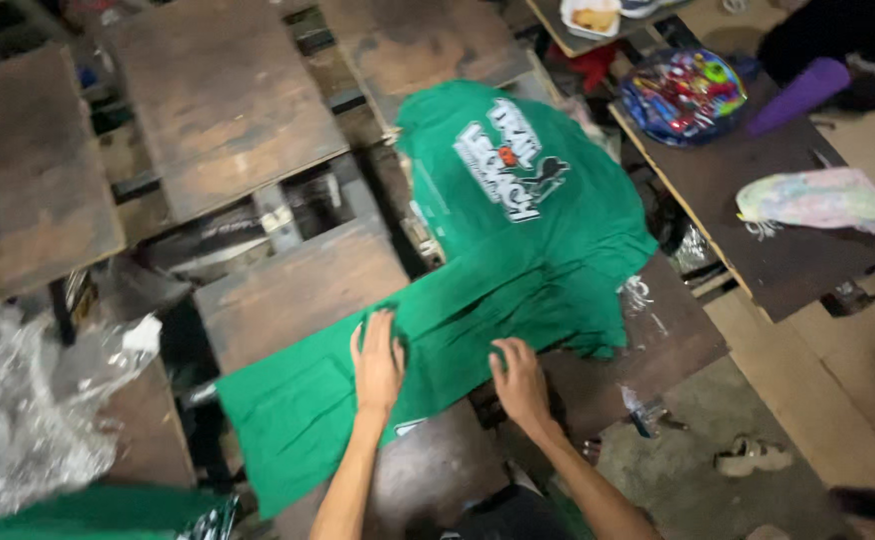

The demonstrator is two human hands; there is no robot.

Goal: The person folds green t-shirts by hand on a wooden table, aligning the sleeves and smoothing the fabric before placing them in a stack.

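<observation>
Two bare hands rest on a green garment (pixel 428 340) that lies stretched across dark wooden printing boards. The left hand (pixel 378 365) lies flat with its fingers spread, palm pressed down on the cloth near its middle. Just beside it, the right hand (pixel 520 380) sits at the near edge of the same cloth, fingers curled downward over that edge; whether they pinch the fabric or only press on it cannot be told.

The garment runs as a long strip from the near left, where it overhangs its board (pixel 308 290), up toward the far right. There it joins a heap of green shirts (pixel 518 190) draped over another board, the top one showing a white printed design on its back (the print is blurred).

Near and to the left of the garment, a mass of crumpled clear plastic sheeting (pixel 28 410) fills the corner, with another bit of green cloth (pixel 108 515) below it. Right of the garment, low on the concrete floor, lies a pale sandal (pixel 753 457).

Farther right of the shirts stands a dark table (pixel 758 200) bearing a pale, pastel-coloured cloth (pixel 823 200) and a round tray of bright, many-coloured objects (pixel 685 95). Beyond the shirts, on the far left side, several bare, worn wooden boards (pixel 218 100) stand in rows.
</observation>
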